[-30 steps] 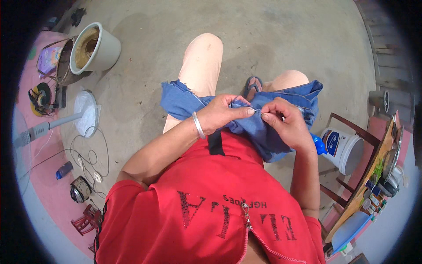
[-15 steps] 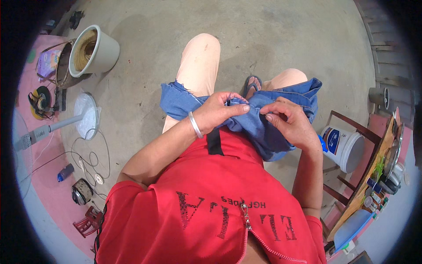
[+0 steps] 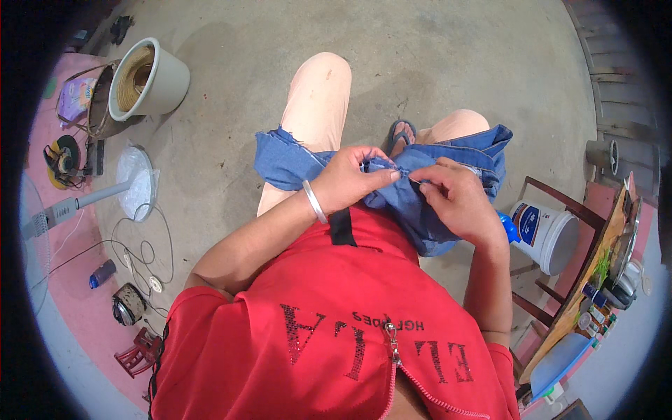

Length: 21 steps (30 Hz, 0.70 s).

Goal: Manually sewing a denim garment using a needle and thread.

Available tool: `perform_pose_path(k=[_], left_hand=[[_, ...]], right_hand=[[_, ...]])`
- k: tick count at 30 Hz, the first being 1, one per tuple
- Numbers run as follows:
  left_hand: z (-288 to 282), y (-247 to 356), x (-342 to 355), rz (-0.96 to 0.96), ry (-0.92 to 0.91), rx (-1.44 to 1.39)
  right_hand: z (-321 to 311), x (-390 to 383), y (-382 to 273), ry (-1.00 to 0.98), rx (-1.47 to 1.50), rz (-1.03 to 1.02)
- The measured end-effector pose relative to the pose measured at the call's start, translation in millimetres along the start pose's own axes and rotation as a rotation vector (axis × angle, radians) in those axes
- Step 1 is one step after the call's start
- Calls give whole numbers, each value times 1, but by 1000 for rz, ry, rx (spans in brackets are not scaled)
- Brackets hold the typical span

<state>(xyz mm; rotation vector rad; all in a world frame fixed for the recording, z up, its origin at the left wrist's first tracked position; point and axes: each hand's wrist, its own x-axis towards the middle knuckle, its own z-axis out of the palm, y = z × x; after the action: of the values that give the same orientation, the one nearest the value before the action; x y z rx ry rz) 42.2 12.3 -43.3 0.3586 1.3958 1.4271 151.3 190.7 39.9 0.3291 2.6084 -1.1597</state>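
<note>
Blue denim cloth point(image 3: 402, 199) across 2 thighs point(image 3: 318, 105) — edge pinched by the left hand point(image 3: 350, 178). The right hand point(image 3: 458, 199), just right, now shows a thin pale sliver point(image 3: 416, 181) pinched between its fingertips — edge work apparently continues.

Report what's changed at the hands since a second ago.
On the right hand, the index finger has straightened slightly, its tip a little farther left; a thin pale sliver now shows between finger and thumb. Nothing was visibly let go. The left hand still pinches the blue denim.
</note>
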Motion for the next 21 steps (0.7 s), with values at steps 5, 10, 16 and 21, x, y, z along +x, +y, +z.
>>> perform_pose_path(k=[5,10,16,21], left_hand=[[5,10,-3,75,-7,118],[-3,6,0,0,3,-58],[-7,0,4,-74,-87,-195],[-11,2,4,-79,-179,-242]], right_hand=[[13,3,-7,107,-57,-38],[-2,2,3,32,109,45],[-3,3,20,-54,300,-6],[2,8,35,-148,542,40]])
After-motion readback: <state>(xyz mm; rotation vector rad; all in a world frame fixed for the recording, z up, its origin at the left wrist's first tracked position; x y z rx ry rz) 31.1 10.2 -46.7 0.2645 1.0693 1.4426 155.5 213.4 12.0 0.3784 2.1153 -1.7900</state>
